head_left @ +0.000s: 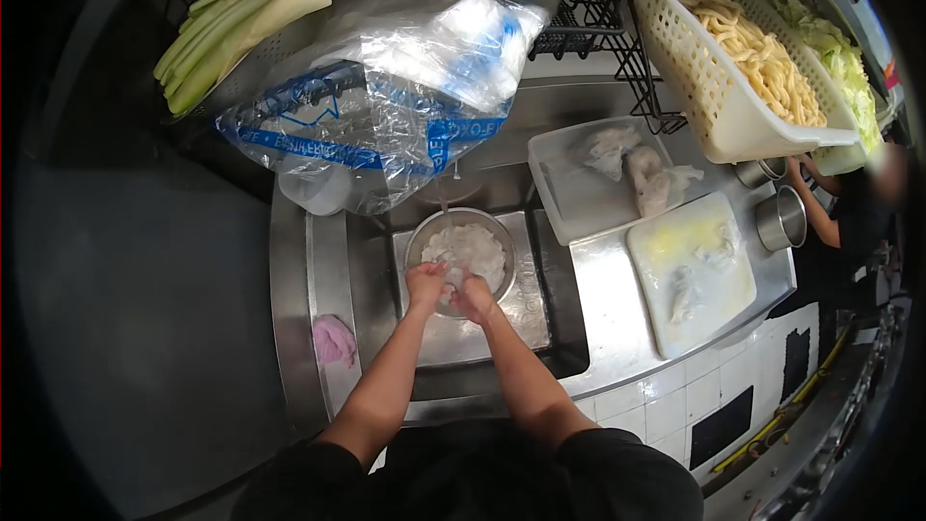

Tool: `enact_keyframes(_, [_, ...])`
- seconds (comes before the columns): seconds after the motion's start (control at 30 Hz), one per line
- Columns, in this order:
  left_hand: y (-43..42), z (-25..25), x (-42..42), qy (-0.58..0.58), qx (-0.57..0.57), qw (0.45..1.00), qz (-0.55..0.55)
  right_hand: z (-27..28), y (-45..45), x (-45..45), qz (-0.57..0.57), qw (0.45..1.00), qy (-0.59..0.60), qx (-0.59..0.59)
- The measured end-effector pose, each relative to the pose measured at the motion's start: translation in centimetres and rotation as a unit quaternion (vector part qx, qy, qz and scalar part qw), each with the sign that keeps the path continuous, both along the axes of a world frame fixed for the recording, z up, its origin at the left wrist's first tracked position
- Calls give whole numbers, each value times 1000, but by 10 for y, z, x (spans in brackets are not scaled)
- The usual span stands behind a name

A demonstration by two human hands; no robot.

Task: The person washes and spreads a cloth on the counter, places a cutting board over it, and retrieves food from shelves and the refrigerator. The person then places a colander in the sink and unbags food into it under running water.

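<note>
A round metal bowl [413,248] stands in the sink basin [569,333], holding wet, whitish pieces [479,245] whose kind I cannot make out. A thin stream of water [445,207] falls at its back. My left hand [425,286] is over the bowl's near left part, fingers bent together in a pinch. Close beside it, my right hand [474,298] is also closed, at the near right rim. Between the fingertips of both hands shows a small, pale wet piece [451,277], partly hidden by the fingers.
Right of the basin are a plastic tub [555,169] with bagged items and a white cutting board [666,318]. A pink cloth [334,342] lies left. Above hang a plastic bag [386,87], leafy stalks [227,24] and a noodle basket [709,121]. Another person's arm [818,207] reaches in at right.
</note>
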State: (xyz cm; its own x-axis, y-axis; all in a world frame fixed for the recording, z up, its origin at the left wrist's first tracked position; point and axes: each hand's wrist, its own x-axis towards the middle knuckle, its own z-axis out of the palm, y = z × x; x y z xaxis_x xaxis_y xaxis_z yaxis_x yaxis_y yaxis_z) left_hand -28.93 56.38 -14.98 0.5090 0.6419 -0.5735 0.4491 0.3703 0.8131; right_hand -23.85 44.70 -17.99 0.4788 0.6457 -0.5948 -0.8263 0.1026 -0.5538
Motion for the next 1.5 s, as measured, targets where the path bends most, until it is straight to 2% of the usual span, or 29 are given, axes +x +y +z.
enact_keyframes(0.03, [1, 7, 2, 79, 147, 981, -98, 12, 1, -1, -7, 998, 42, 34])
enact_keyframes(0.07, [4, -2, 1, 20, 307, 944, -122, 17, 2, -1, -15, 994, 83, 69])
enact_keyframes(0.1, [6, -11, 0, 22, 308, 943, -123, 22, 4, -1, -16, 994, 85, 69])
enact_keyframes(0.17, [3, 12, -2, 74, 265, 940, -203, 19, 7, -6, -96, 986, 91, 106])
enact_keyframes(0.2, [2, 17, -5, 77, 264, 940, -203, 14, 7, -5, -96, 985, 94, 106])
enact_keyframes(0.27, [3, 14, -13, -74, 216, 955, -192, -8, 8, 0, -87, 990, 49, 104])
enact_keyframes(0.3, [3, 9, -16, -73, 215, 955, -192, -13, 8, 2, -87, 990, 50, 104])
enact_keyframes(0.37, [1, -8, -26, -107, 47, 980, -163, -10, 7, 4, -123, 985, 118, 33])
enact_keyframes(0.5, [3, -10, -38, -92, 102, 976, -172, 0, 15, -4, -121, 987, 75, 68])
enact_keyframes(0.57, [13, -7, -36, 52, 7, 993, -101, 7, 19, -5, -110, 990, -59, -65])
enact_keyframes(0.7, [9, 2, -20, -3, 52, 998, -31, 1, 19, -4, -131, 979, -128, -89])
enact_keyframes(0.77, [11, 3, -15, -123, 70, 990, -28, -3, 15, -1, -124, 991, -30, 26])
enact_keyframes(0.8, [15, 4, -13, -124, 69, 989, -28, -4, 15, -1, -124, 991, -31, 26])
enact_keyframes(0.87, [24, -2, -12, -56, 168, 974, -138, -1, 15, -3, -99, 994, -48, 7])
enact_keyframes(0.97, [15, -3, -7, -22, 226, 966, -124, 14, 22, -5, -84, 993, -62, -62])
enact_keyframes(1.1, [12, 6, -6, 42, 198, 970, -135, 29, 22, 1, -29, 987, -97, -121])
enact_keyframes(1.17, [12, 7, -10, -83, 25, 990, -108, 24, 20, 5, 47, 984, -113, -129])
enact_keyframes(1.2, [13, 8, -11, -84, 26, 990, -108, 23, 17, 6, 47, 984, -114, -129])
enact_keyframes(1.27, [18, 6, -15, -136, -125, 971, -150, 30, 11, 6, 36, 994, -103, -12])
enact_keyframes(1.3, [18, 4, -14, -136, -123, 971, -151, 34, 11, 4, 36, 994, -104, -11])
enact_keyframes(1.37, [16, -5, -9, -160, 93, 974, -130, 33, 9, 1, 60, 991, -115, 14])
enact_keyframes(1.5, [8, 0, -2, -148, 112, 978, -97, 38, 5, 5, 37, 991, -126, 22])
